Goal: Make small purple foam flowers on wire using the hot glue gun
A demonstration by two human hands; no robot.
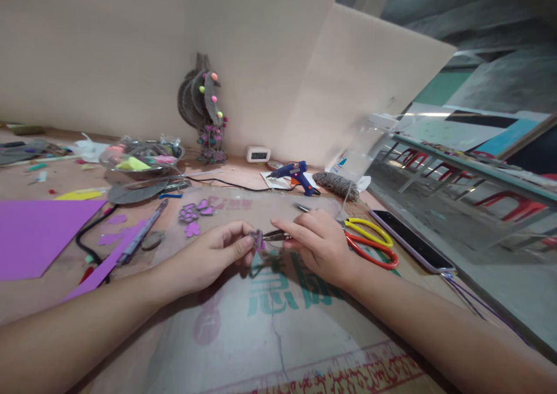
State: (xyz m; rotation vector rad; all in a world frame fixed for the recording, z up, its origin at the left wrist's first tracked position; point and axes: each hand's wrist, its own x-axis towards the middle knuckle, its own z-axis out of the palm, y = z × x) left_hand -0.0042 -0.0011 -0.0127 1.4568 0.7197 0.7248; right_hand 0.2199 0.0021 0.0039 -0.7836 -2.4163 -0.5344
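Over the plastic-covered board (235, 336), my left hand (228, 249) pinches a small purple and grey craft piece (258, 240) between thumb and fingers. Grey yarn (261, 266) hangs below it. My right hand (315, 240) is closed around small dark-tipped pliers (274, 235), whose tips touch the piece from the right. Several purple flower shapes (192, 213) lie beyond my left hand. Scissors with yellow and red handles (372, 260) rest just right of my right hand.
A blue glue gun (296, 176) and a grey yarn skein (336, 185) sit at the back. Purple sheet (43, 237), pen (143, 231) and filled bowl (141, 156) are at left. A phone (411, 240) lies by the right edge; a white timer (258, 154) stands near the wall.
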